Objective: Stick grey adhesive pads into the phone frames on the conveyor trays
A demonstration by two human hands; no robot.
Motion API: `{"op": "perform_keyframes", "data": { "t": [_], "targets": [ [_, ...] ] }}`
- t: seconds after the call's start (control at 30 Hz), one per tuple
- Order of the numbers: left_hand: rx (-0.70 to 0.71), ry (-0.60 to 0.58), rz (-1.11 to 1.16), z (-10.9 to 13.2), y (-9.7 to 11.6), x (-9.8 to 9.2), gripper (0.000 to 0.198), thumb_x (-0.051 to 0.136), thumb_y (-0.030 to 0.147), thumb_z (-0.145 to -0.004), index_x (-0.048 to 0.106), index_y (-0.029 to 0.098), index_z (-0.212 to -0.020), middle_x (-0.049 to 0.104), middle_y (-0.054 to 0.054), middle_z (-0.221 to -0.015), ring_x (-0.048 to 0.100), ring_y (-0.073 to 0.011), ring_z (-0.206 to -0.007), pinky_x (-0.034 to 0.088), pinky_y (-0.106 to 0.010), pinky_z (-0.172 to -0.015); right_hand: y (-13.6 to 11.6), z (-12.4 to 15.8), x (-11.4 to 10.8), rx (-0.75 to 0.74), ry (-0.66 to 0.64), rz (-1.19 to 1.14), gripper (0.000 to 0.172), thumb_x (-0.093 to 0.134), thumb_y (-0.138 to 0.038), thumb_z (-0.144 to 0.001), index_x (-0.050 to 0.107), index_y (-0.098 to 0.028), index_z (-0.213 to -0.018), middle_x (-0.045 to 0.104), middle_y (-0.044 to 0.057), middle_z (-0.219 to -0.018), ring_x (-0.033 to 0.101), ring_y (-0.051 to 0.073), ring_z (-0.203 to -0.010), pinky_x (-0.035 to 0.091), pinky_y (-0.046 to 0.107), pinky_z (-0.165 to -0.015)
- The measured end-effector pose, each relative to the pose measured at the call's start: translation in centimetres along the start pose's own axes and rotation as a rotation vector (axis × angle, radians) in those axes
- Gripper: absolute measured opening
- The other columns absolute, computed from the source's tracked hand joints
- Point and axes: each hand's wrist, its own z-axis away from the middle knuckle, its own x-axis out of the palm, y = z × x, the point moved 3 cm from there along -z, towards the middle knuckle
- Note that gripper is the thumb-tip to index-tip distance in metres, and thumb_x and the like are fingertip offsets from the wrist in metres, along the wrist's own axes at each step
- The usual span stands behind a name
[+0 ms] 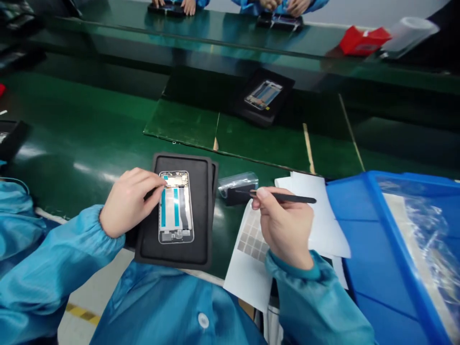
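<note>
— So, what do we see at the far left?
— Our left hand (127, 203), coming out of a blue cleanroom sleeve (68, 249), with its fingers close together and their tips on the upper left of a phone frame (176, 211).
— Is it clamped on that frame?
— We can't tell. The fingertips touch it, but the pictures don't show a firm grip.
— Where does the frame lie?
— Flat near the middle of a black rubber tray (200, 215), which sits on a green bench mat (82, 143).
— And moving right?
— Our right hand (283, 225) pinches black tweezers (287, 198) between thumb and fingers, the tip pointing left, just beside a clear plastic bag (237, 184). Beneath the hand lies a white sheet of grey square labels (251, 239), overlapping loose white paper (323, 225).
— And at the far right?
— A blue plastic bin (348, 230) holding clear plastic film (420, 225).
— Anything farther off?
— Up the bench, a second black tray (283, 96) holds another phone frame (264, 95), and beyond it a co-worker's hands (189, 5) rest on a dark tray.
</note>
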Motion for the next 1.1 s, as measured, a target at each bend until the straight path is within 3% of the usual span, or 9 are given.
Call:
{"op": "perform_keyframes", "data": {
  "t": [0.2,0.3,0.4,0.6,1.1],
  "targets": [
    [-0.054,0.073,0.076,2.4,-0.9,2.4,0.015,0.057,0.022,-0.094,0.069,0.018,-0.102,0.071,-0.007,-0.106,0.061,-0.0229,-0.100,0.050,-0.039,-0.087,-2.1,2.8,7.3,0.079,-0.178,0.166,0.020,0.083,-0.035,-0.074,0.074,-0.017,-0.075,0.067,0.001,-0.059,0.063,0.015,-0.052,0.055,0.028,-0.052],
    [-0.086,0.112,0.104,2.5,-1.0,3.0,0.014,0.057,0.020,-0.093,0.068,0.020,-0.102,0.069,-0.007,-0.105,0.061,-0.0231,-0.100,0.050,-0.041,-0.090,-1.8,3.3,10.9,0.138,-0.242,0.215,0.023,0.083,-0.038,-0.072,0.074,-0.016,-0.075,0.069,0.002,-0.059,0.065,0.016,-0.052,0.056,0.028,-0.052],
    [-0.108,0.138,0.135,2.5,-1.0,3.2,0.015,0.057,0.019,-0.093,0.068,0.020,-0.102,0.068,-0.008,-0.104,0.060,-0.0229,-0.099,0.050,-0.041,-0.091,-0.8,3.1,12.8,0.140,-0.261,0.259,0.025,0.081,-0.040,-0.072,0.074,-0.016,-0.076,0.072,0.004,-0.064,0.068,0.018,-0.057,0.057,0.028,-0.053],
    [-0.123,0.119,0.174,2.6,-1.1,3.6,0.017,0.056,0.017,-0.092,0.067,0.019,-0.104,0.067,-0.008,-0.108,0.058,-0.0231,-0.101,0.050,-0.041,-0.091,0.6,2.6,13.2,0.131,-0.275,0.325,0.023,0.079,-0.039,-0.075,0.074,-0.016,-0.077,0.075,0.005,-0.068,0.071,0.020,-0.059,0.057,0.028,-0.054],
    [-0.127,0.097,0.178,2.6,-1.1,3.8,0.018,0.057,0.016,-0.092,0.066,0.019,-0.106,0.067,-0.009,-0.110,0.057,-0.0246,-0.103,0.051,-0.043,-0.092,0.3,2.7,13.4,0.183,-0.266,0.358,0.021,0.081,-0.037,-0.073,0.073,-0.017,-0.075,0.074,0.004,-0.065,0.071,0.020,-0.058,0.058,0.028,-0.053]
  ]
}}
